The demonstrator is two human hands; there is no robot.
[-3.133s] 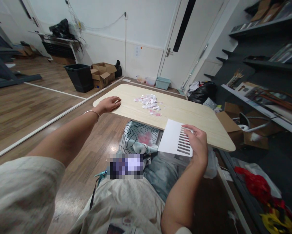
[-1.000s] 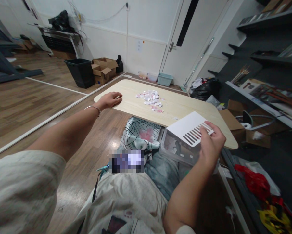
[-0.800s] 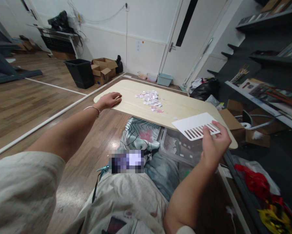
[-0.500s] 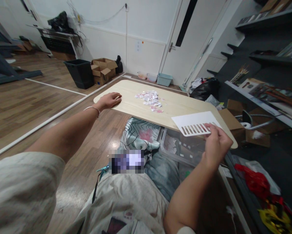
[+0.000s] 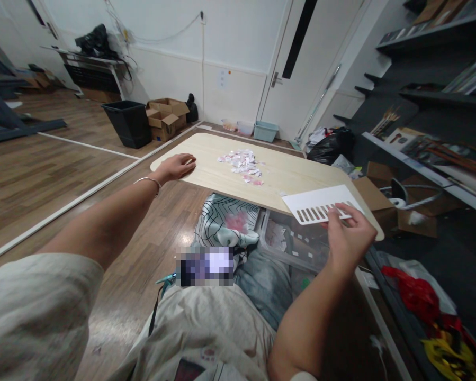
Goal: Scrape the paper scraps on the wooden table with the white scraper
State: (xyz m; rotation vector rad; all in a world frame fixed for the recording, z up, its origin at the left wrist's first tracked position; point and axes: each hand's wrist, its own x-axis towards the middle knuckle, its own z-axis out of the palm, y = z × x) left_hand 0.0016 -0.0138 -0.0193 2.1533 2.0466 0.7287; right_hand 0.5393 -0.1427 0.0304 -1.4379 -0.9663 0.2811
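Observation:
In my right hand (image 5: 351,230), pinched between thumb and fingers, is a flat white sheet (image 5: 315,198) with a row of slots along its near edge. The sheet is tilted over the right front edge of the pale wooden board (image 5: 209,172). At the board's left end rests my left hand (image 5: 178,166), its fingers lying flat on the surface and holding nothing. A pile of torn paper scraps (image 5: 241,161), white with some pink, lies between the hands, towards the board's far side.
Under the board's front edge stands a clear plastic bin (image 5: 293,241) with scraps in it. Patterned cloth (image 5: 227,217) lies on my lap near a blurred-out screen (image 5: 206,264). A black trash bin (image 5: 128,124) and cardboard boxes (image 5: 164,119) stand behind; shelves (image 5: 432,159) line the right.
My right thumb and fingers have shifted slightly left along the slotted edge of the white sheet. The left hand stays on the board. The view has moved a little.

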